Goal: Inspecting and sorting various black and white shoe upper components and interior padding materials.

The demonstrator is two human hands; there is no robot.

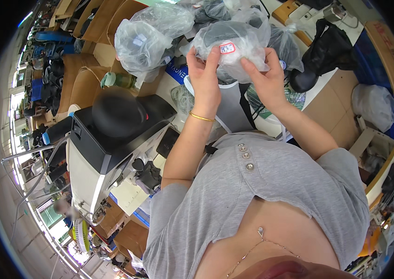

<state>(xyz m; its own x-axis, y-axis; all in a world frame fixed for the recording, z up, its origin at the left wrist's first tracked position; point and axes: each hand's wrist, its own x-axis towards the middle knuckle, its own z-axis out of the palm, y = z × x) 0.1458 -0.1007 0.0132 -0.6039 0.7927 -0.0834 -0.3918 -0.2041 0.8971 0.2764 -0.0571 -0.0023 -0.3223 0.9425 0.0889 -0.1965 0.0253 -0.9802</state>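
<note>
Both hands clamp one clear plastic bag of dark pieces, left hand and right hand pinching its lower sides, held above the cluttered table. It looks light, soft and slippery; gathered film seems the safest hold. More filled bags lie beyond it.

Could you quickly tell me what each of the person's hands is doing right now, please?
Left hand: closed on the clear plastic bag of dark items.
Right hand: gripping the same bag's other side.
</note>
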